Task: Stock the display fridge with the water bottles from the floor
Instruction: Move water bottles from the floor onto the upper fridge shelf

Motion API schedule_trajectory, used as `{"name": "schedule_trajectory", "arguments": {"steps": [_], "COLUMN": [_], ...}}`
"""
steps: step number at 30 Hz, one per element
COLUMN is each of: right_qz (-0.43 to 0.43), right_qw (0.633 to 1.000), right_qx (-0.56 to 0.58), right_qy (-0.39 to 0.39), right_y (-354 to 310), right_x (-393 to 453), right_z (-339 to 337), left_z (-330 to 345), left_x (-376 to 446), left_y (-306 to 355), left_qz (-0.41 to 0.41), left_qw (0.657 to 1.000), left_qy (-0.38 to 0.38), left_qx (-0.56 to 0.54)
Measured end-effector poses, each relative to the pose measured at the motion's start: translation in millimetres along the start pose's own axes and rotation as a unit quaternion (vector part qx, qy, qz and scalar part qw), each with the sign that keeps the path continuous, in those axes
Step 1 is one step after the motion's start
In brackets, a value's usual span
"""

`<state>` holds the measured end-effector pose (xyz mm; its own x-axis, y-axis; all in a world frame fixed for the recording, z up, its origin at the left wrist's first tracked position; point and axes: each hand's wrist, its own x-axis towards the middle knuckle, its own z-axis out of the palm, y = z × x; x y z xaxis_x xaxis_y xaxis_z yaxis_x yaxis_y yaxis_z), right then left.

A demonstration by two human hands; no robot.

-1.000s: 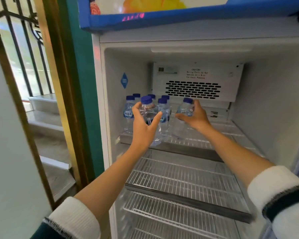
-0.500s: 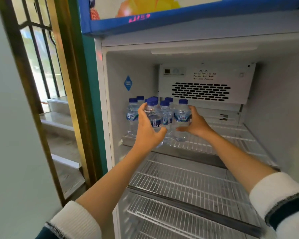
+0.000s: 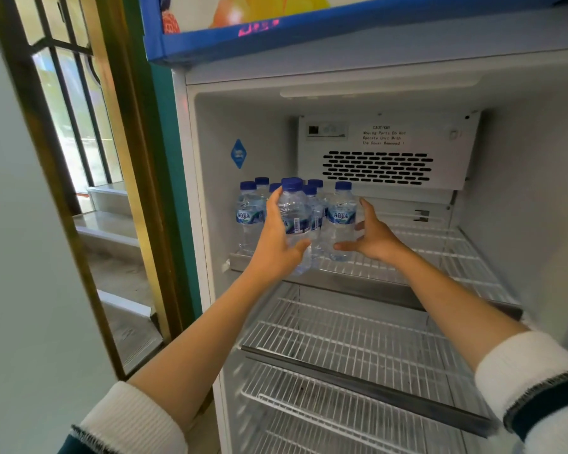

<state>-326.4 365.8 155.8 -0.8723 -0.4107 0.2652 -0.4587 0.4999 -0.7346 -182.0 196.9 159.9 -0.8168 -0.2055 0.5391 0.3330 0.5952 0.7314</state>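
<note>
One Aqua water bottle (image 3: 295, 221) is being gripped by the left hand (image 3: 277, 244) over the front edge of the top wire shelf (image 3: 407, 257), just left of the standing bottle (image 3: 341, 221) that the right hand (image 3: 376, 239), fingers spread and holding nothing, is hovering beside. Placing is under way; the next move is likely calling for lowering it upright among the cluster.

Barred window (image 3: 76, 126) in gilt frame, daylight beyond

we have a single wide-angle view, worn on the person's head, facing forward and slightly down into the open display fridge (image 3: 358, 93). it sits close, with both forearms reaching in from the bottom edge toward the top wire shelf (image 3: 407, 270). straight lines bow at the edges. no second view shares the scene.
</note>
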Motion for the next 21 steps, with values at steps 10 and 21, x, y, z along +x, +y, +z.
{"name": "schedule_trajectory", "arguments": {"steps": [10,21], "right_qz": [0.060,0.048], "right_qw": [0.993,0.994], "right_qx": [-0.096,-0.096], "right_qy": [-0.018,-0.010], "right_y": [37.0,40.2], "right_x": [-43.7,-41.0], "right_z": [-24.5,-21.8], "left_z": [53.9,90.2], "left_x": [14.3,25.0], "left_y": [21.6,-1.1], "left_qz": [0.055,0.039], "left_qw": [0.996,0.985], "left_qy": [0.060,0.098], "left_qx": [0.033,0.134]}}
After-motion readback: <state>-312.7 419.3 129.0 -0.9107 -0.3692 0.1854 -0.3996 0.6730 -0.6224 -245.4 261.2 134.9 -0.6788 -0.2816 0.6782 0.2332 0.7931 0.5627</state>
